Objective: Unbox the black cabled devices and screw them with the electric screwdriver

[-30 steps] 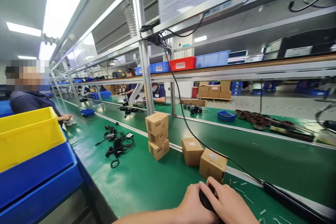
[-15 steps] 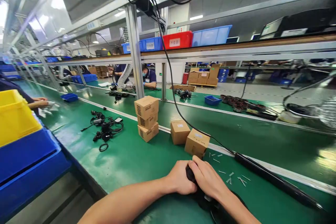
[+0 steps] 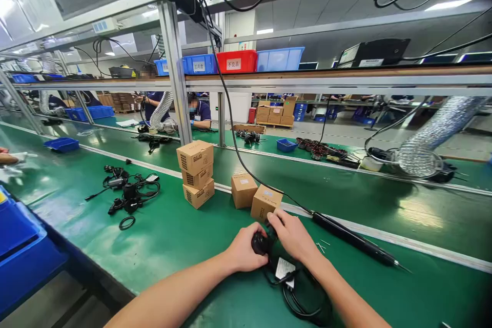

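My left hand [image 3: 246, 250] is wrapped around a rounded black part [image 3: 260, 244] low in the middle of the view. With bent fingers, my right hand [image 3: 294, 236] grips the same black assembly from its right side; its fingertips are partly hidden. A black cable [image 3: 295, 305] with a white label [image 3: 285, 271] hangs below the hands, onto the green bench. Just beyond my right hand stands a small cardboard box [image 3: 265, 202], with another box [image 3: 243, 190] beside it. Several thin metal pieces [image 3: 322, 247] lie to the right of that hand.
A black electric screwdriver [image 3: 353, 238] lies at right, its cord rising to the frame. Three stacked boxes [image 3: 198, 171] stand by a metal post [image 3: 172, 72]. Black corded parts [image 3: 130, 192] lie at left, near blue bins [image 3: 23, 246]. A co-worker's hand [image 3: 7, 158] shows at far left.
The view has swung to the right. Both hands stay on the black assembly, which has turned so that its rounded end, white label and cable now show.
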Available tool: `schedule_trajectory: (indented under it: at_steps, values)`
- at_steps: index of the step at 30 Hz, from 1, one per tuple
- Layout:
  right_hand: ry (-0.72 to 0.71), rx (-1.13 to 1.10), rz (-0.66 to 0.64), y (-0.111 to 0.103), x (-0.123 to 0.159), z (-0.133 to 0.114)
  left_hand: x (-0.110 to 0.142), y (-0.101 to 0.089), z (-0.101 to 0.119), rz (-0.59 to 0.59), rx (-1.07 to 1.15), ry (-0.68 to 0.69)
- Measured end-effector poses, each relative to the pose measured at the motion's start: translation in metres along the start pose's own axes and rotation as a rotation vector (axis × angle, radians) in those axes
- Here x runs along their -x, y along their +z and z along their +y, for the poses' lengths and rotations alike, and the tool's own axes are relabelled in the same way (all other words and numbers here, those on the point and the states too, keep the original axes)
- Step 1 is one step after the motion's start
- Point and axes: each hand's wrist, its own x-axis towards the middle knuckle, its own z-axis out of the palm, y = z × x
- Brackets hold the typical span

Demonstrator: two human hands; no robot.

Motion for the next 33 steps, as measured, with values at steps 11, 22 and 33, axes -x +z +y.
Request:
schedule_trajectory:
  at_steps: [11, 22, 33]
  values:
    - [0.332, -0.670, -0.370, -0.007, -0.002, 0.001, 0.003, -0.001, 0.009, 0.200, -0.055, 0.209]
    - [0.412, -1.045, -0.449, -0.015, 0.007, -0.014, 0.003, -0.003, 0.007, 0.296, -0.089, 0.409]
    - [0.437, -1.000, -0.543, -0.009, 0.010, -0.002, -0.002, 0.000, 0.011, 0.333, 0.095, 0.082]
